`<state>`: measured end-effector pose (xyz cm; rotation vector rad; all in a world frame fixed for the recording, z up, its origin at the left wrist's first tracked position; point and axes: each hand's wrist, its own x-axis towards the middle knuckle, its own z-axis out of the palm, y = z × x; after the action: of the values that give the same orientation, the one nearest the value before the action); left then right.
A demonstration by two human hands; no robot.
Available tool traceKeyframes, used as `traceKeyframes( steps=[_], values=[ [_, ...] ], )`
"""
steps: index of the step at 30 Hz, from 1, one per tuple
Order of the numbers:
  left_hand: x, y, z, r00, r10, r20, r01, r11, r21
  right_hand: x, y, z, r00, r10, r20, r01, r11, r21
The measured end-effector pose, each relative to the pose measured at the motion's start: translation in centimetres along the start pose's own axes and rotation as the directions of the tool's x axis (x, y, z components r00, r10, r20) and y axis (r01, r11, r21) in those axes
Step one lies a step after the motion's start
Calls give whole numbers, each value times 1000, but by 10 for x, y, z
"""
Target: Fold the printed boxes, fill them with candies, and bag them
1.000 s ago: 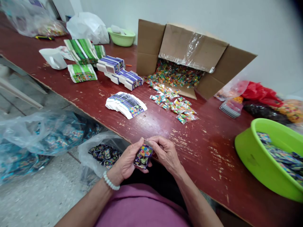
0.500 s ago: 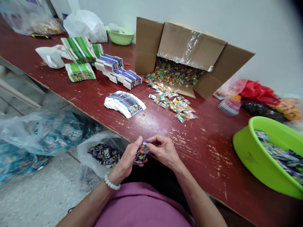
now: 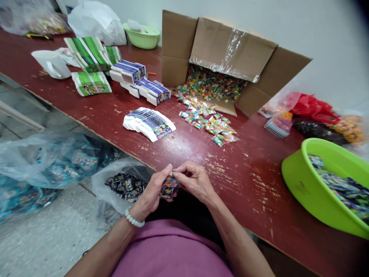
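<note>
Here, left hand (image 3: 153, 190) and right hand (image 3: 196, 181) hold seemingly one packet (image 3: 169, 187).

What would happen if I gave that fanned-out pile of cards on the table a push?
The pile of cards would probably slide and spread, since it lies fanned with no band showing. Each card looks thin, so one alone might feel light and bend easily.

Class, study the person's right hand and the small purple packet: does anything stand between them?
Nothing visible does: the right hand pinches at the top edge of the packet, which the left hand holds.
</note>
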<state>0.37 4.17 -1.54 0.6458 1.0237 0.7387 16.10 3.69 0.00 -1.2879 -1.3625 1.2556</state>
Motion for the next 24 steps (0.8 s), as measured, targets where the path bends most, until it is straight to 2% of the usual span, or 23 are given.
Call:
traceKeyframes(
  steps=[3,5,8,11,13,14,16,19,21,24],
  values=[
    [1,3,-2,993,-118,10,118,989,-93,-8,4,1,982,-173,72,181,974,-136],
    [3,6,-2,982,-185,35,189,973,-136,-13,8,5,962,-267,55,272,931,-243],
    [4,8,-2,976,-213,33,216,964,-154,-12,14,10,955,-292,45,292,908,-302],
    [1,10,-12,991,-111,-80,105,991,-79,9,18,9,969,-233,87,248,933,-259],
    [-2,12,-28,985,13,-173,-7,999,34,37,19,5,984,-177,30,178,946,-272],
    [-4,13,-39,974,83,-211,-61,992,108,55,20,2,988,-149,-39,130,943,-307],
    [-7,13,-64,931,234,-280,-150,946,289,94,21,-2,977,-126,-170,50,918,-394],
    [-10,12,-100,840,399,-369,-145,819,555,148,22,-1,955,-171,-242,3,822,-569],
    [-9,11,-118,800,446,-401,-122,775,620,171,23,4,954,-152,-258,-62,744,-666],
    [-6,8,-130,787,459,-411,-147,788,598,185,25,16,948,-74,-310,-190,648,-737]
  ],
)
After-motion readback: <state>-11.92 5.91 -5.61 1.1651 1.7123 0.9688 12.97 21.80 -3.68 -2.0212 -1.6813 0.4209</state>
